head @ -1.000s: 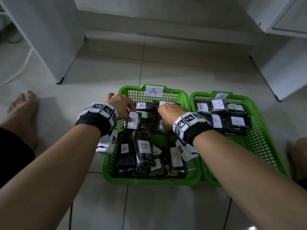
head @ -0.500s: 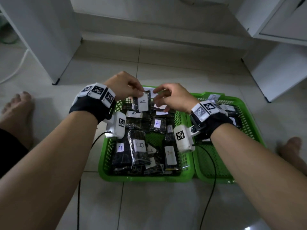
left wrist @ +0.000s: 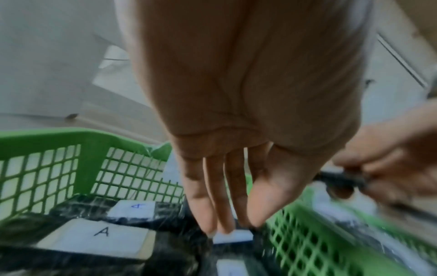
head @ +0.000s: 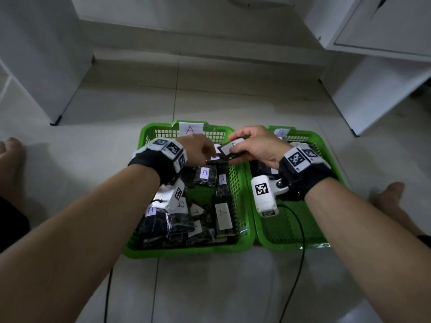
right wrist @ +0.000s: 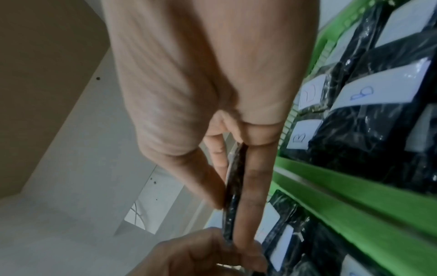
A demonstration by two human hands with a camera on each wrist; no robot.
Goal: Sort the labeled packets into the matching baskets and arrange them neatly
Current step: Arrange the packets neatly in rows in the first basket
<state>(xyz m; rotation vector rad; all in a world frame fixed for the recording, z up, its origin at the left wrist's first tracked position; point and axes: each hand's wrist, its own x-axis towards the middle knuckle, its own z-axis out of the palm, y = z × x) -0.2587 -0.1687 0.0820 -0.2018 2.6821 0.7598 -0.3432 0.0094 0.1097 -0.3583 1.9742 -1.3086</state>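
Two green baskets stand side by side on the floor: basket A (head: 149, 130) on the left is full of black packets with white labels (head: 222, 215), basket B (head: 312, 136) on the right has B packets (right wrist: 369, 93) at its far end. My right hand (head: 235, 145) pinches one black labelled packet (head: 229, 147) edgewise between thumb and fingers (right wrist: 254, 177), above the two baskets' shared rims at the far end. My left hand (head: 211, 153) hovers just left of that packet, fingers (left wrist: 208, 205) straight and pointing down over basket A (left wrist: 94, 140), holding nothing.
Bare feet rest on the tiles at the left (head: 11, 155) and right (head: 391, 197). White cabinets stand at the back left (head: 35, 54) and back right (head: 384, 89). Black cables (head: 293, 287) trail from the wrist cameras across the floor in front of the baskets.
The packet that my left hand held upright has passed to my right hand and now lies flatter. My left hand has let go and straightened its fingers.
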